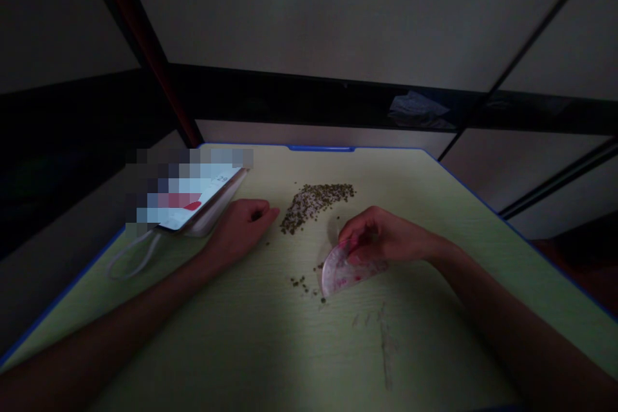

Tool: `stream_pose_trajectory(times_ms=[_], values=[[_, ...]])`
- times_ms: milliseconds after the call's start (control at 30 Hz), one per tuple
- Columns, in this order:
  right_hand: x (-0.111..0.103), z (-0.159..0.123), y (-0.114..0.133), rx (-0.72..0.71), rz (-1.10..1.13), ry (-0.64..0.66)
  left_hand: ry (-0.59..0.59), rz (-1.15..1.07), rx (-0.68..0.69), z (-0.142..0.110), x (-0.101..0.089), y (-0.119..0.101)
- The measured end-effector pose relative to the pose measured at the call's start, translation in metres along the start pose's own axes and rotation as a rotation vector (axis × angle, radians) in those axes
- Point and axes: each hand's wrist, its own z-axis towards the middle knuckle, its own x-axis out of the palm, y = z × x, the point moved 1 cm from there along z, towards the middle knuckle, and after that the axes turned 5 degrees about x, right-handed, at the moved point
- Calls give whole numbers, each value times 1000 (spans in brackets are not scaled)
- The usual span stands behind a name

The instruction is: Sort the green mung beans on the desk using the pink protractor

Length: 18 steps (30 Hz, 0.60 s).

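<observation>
Head camera finds the right hand (386,235) pinching a clear protractor (340,277) between thumb and fingers, its lower corner right by the loose grains (299,282) on the table (241,347), while the left hand (236,225) rests, fingers curled, near the bigger pile (316,201). It looks light, stiff, slick, perhaps brittle if bent; the upper rim seems the surest hold.
</observation>
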Motion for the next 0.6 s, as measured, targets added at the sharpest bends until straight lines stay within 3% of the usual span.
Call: stream_pose_trajectory(times_ms=[600], values=[[6, -2, 3, -6, -60, 47, 6, -4, -21, 0, 1, 1]])
